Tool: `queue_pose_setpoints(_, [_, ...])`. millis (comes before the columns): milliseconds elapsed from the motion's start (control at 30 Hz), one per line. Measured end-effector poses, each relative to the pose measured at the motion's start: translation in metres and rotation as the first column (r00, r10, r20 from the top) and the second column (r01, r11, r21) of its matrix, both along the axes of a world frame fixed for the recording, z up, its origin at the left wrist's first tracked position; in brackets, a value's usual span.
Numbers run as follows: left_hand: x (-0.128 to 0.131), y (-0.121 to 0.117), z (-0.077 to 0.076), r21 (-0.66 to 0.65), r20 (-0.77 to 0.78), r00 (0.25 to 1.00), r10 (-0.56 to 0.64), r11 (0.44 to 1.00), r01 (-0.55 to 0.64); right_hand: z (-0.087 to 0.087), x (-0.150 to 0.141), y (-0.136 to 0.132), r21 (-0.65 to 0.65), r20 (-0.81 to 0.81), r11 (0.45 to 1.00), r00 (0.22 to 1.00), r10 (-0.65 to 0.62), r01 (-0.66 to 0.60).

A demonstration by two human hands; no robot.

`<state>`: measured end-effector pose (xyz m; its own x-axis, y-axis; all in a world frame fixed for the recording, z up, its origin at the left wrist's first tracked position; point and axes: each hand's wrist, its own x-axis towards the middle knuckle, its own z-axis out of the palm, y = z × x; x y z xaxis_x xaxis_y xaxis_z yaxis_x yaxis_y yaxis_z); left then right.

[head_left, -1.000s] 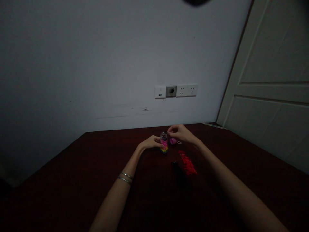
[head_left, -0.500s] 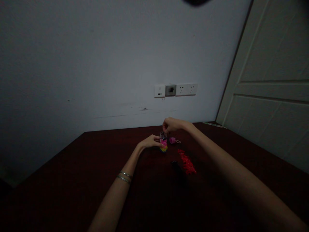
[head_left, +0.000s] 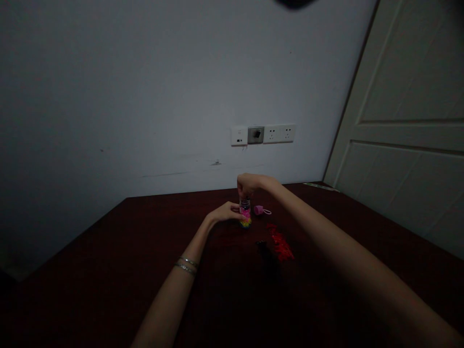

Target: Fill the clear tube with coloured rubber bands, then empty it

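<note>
A small clear jar (head_left: 245,212) stands upright on the dark red table, filled with layers of small pink, yellow and bluish pieces, with something dark on top. My left hand (head_left: 225,211) grips its side between thumb and fingers. Over the jar's mouth is my right hand (head_left: 249,184), bent down with fingers closed; the fingertips are hidden at or inside the opening, so what they hold cannot be made out. Just right of the jar lies a pink cap (head_left: 258,210) with a loop strap.
A line of small red pieces (head_left: 281,244) lies to the right on the table (head_left: 174,227), beside a dark pile (head_left: 266,253) hard to see in the shade. Behind the table rises a wall with sockets (head_left: 279,134); a panelled door (head_left: 398,145) stands at the right.
My right hand has moved slightly left, from the jar's right rim to directly over its mouth, fingers lower into it. My left hand and the jar have stayed in place.
</note>
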<state>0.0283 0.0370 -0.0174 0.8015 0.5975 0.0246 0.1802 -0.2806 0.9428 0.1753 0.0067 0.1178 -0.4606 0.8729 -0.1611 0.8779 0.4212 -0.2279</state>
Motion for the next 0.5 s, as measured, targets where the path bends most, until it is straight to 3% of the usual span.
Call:
queue_pose_setpoints(333, [0.001, -0.003, 0.002, -0.022, -0.002, 1.000, 0.012, 1.000, -0.012, 0.008, 0.005, -0.009, 0.021, -0.079, 1.000, 0.997, -0.002, 0.004])
queue_pose_setpoints(500, [0.002, -0.003, 0.003, -0.010, -0.006, 1.000, 0.008, 1.000, -0.008, 0.004, 0.021, -0.014, 0.117, -0.199, 0.993, 0.980, 0.000, 0.023])
